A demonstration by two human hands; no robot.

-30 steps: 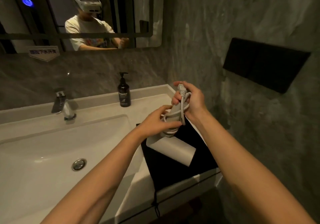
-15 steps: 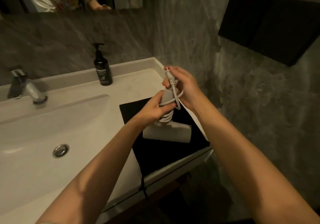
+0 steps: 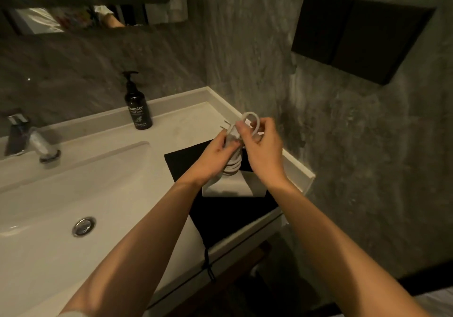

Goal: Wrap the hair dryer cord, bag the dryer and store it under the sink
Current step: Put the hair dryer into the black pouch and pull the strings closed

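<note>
A white hair dryer (image 3: 232, 186) stands barrel-down on a flat black drawstring bag (image 3: 220, 213) at the counter's right end. Its white cord (image 3: 232, 164) is coiled around the upright handle. My left hand (image 3: 215, 155) grips the handle over the coils. My right hand (image 3: 262, 145) pinches the cord's free end into a small loop (image 3: 252, 120) above the handle. The plug's prongs (image 3: 226, 125) stick out to the left between my hands.
A white sink basin (image 3: 49, 206) with a chrome drain (image 3: 83, 226) and a faucet (image 3: 36, 142) fills the left. A black pump bottle (image 3: 137, 106) stands at the back. A grey stone wall with a black panel (image 3: 355, 34) rises on the right. The bag's drawstring (image 3: 208, 265) hangs over the counter's front edge.
The plug end, upright in my right hand before, is now bent over into a loop with the prongs pointing left. The view has tilted downward since one second ago.
</note>
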